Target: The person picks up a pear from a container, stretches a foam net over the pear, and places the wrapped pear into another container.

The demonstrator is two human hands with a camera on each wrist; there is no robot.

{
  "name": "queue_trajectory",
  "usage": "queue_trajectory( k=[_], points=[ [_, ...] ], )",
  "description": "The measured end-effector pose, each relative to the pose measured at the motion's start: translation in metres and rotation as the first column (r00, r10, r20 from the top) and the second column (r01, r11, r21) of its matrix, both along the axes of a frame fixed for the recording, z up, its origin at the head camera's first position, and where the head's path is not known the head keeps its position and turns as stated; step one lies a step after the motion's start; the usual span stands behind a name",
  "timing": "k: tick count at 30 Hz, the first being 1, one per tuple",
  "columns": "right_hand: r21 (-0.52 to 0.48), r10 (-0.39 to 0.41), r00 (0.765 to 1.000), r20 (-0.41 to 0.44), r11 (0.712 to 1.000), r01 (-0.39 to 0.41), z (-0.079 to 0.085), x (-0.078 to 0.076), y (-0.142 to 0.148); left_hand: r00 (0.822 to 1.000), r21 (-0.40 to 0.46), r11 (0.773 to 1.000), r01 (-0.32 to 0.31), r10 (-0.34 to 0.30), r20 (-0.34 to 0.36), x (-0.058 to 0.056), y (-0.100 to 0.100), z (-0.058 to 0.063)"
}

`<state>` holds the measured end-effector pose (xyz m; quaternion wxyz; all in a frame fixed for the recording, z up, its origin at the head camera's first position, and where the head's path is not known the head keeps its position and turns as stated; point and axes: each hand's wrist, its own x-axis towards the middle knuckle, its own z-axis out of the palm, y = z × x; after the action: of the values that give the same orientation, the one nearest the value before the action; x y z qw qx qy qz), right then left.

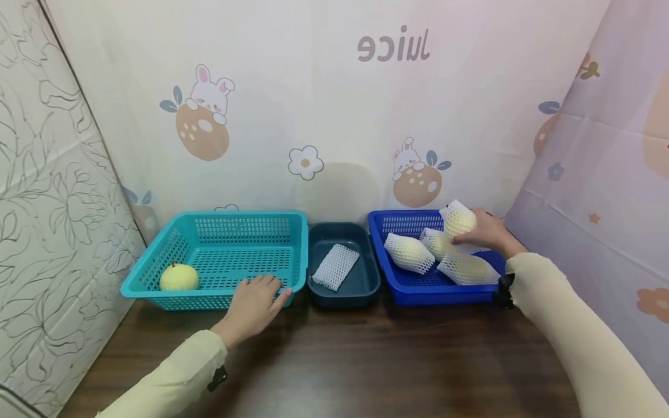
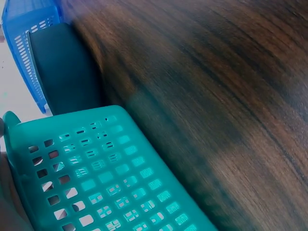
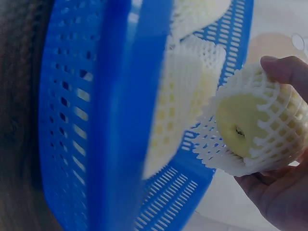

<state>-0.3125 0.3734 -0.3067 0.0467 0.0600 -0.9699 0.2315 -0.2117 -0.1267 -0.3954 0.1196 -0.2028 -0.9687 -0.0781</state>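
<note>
My right hand [image 1: 490, 231] grips a pale yellow pear [image 1: 460, 224] in a white foam net, raised over the blue basket [image 1: 436, 296]. Close up in the right wrist view, thumb and fingers wrap the netted pear [image 3: 240, 130], its bare end showing past the mesh. Several more netted pears [image 1: 409, 253] lie in that basket below. On the front rim of the teal basket [image 1: 300, 232] rests my left hand [image 1: 253, 307], fingers extended over the edge. A bare yellow pear [image 1: 179, 277] sits in this basket's left front corner.
Between the two baskets stands a dark blue-green tray [image 1: 345, 301] with a flattened white foam net [image 1: 337, 267] inside. All three stand side by side on a dark wooden table [image 1: 355, 360], close to a printed curtain [image 1: 334, 104] behind.
</note>
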Motion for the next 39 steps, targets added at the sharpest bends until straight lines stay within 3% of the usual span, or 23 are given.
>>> queue_trajectory(
  k=[10, 17, 25, 33, 39],
  points=[
    [0.032, -0.060, 0.991, 0.124, 0.998, 0.057, -0.017, 0.002, -0.006, 1.000, -0.013, 1.000, 0.002, -0.002, -0.017, 0.000, 0.000, -0.002],
    [0.001, 0.007, 0.991, 0.135, 1.000, -0.008, -0.015, 0.003, -0.013, 0.999, 0.000, 1.000, 0.002, -0.002, -0.034, -0.001, 0.000, -0.004],
    [-0.027, 0.085, 0.989, 0.121, 0.996, -0.083, -0.025, 0.001, -0.015, 1.000, 0.004, 1.000, 0.000, 0.000, -0.028, 0.000, 0.001, -0.004],
    [0.057, 0.164, 0.985, 0.051, 0.984, -0.167, -0.031, 0.012, -0.029, 1.000, -0.009, 1.000, -0.011, 0.011, -0.021, 0.002, 0.001, -0.003],
    [0.080, 0.164, 0.985, 0.050, 0.983, -0.168, -0.028, 0.017, -0.033, 1.000, 0.000, 1.000, -0.009, 0.009, -0.019, 0.002, 0.000, -0.003]
  ],
)
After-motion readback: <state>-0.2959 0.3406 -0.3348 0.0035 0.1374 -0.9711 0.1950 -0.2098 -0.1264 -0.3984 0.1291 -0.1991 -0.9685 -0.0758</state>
